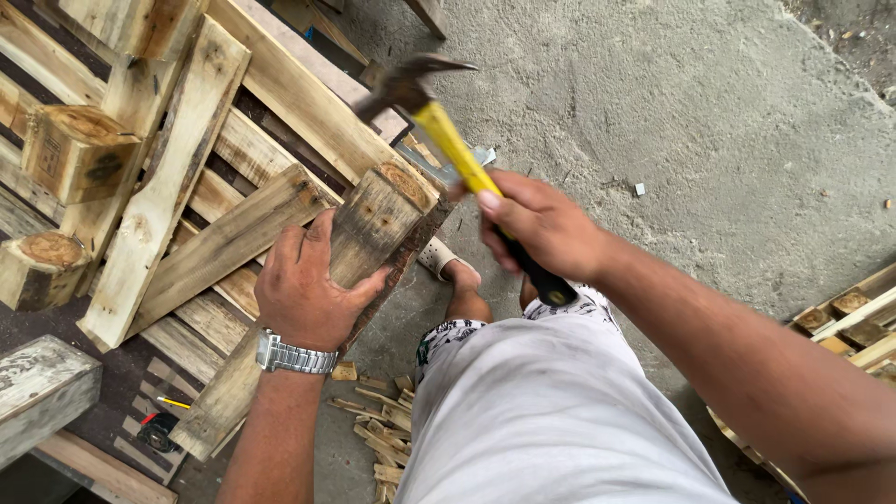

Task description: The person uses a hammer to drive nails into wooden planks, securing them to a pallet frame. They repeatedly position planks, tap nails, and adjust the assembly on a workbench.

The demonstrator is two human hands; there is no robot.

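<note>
My left hand (303, 285), with a metal wristwatch (291, 356) on its wrist, grips a weathered wooden plank (369, 229) that stands tilted against a broken wooden pallet (201, 201). My right hand (541, 224) is closed around the black grip of a claw hammer (448, 140) with a yellow shaft. The hammer's dark head hangs in the air just above the plank's top end, not touching it. Below me are my white shorts and a foot in a pale sandal (439, 257).
Pallet boards and wood blocks (75, 149) crowd the left. Wood splinters (378, 429) lie on the concrete floor (709, 121) by my legs. A small black and red tool (159, 431) lies at lower left. Another pallet (854, 322) sits at the right edge.
</note>
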